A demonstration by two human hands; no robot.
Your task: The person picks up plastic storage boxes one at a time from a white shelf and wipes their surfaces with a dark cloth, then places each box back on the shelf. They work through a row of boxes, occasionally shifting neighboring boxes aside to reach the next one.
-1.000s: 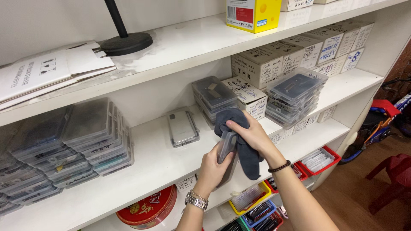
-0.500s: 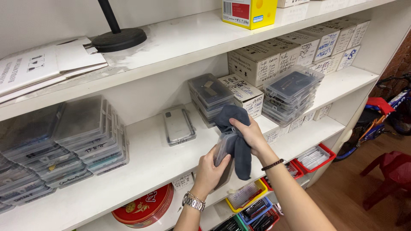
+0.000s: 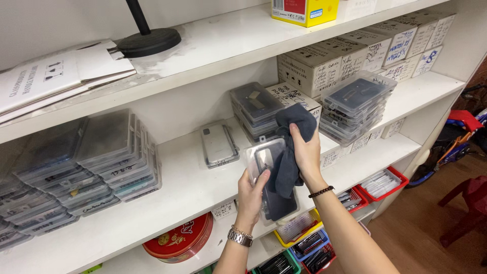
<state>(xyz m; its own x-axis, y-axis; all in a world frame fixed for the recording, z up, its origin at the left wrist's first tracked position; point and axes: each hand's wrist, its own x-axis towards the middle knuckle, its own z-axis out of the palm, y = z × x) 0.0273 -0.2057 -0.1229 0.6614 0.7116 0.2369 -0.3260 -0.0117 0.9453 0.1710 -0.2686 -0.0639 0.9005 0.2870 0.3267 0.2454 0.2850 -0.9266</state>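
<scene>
My left hand (image 3: pixel 252 197) grips a clear plastic phone-case package (image 3: pixel 267 163) from below, holding it upright in front of the middle shelf (image 3: pixel 193 187). My right hand (image 3: pixel 307 155) presses a dark grey cloth (image 3: pixel 291 147) against the package's right side and face. The cloth drapes down over the lower part of the package. A watch sits on my left wrist and a dark bead bracelet on my right.
Stacks of clear cases stand on the shelf at left (image 3: pixel 96 167), behind the hands (image 3: pixel 253 109) and at right (image 3: pixel 355 104). One lone case (image 3: pixel 218 144) lies flat. White boxes (image 3: pixel 350 56) line the back. A red tin (image 3: pixel 180 238) and coloured bins (image 3: pixel 304 238) sit below.
Both hands and the package shifted slightly left and lower in view. My right hand with the cloth slid along the package's face.
</scene>
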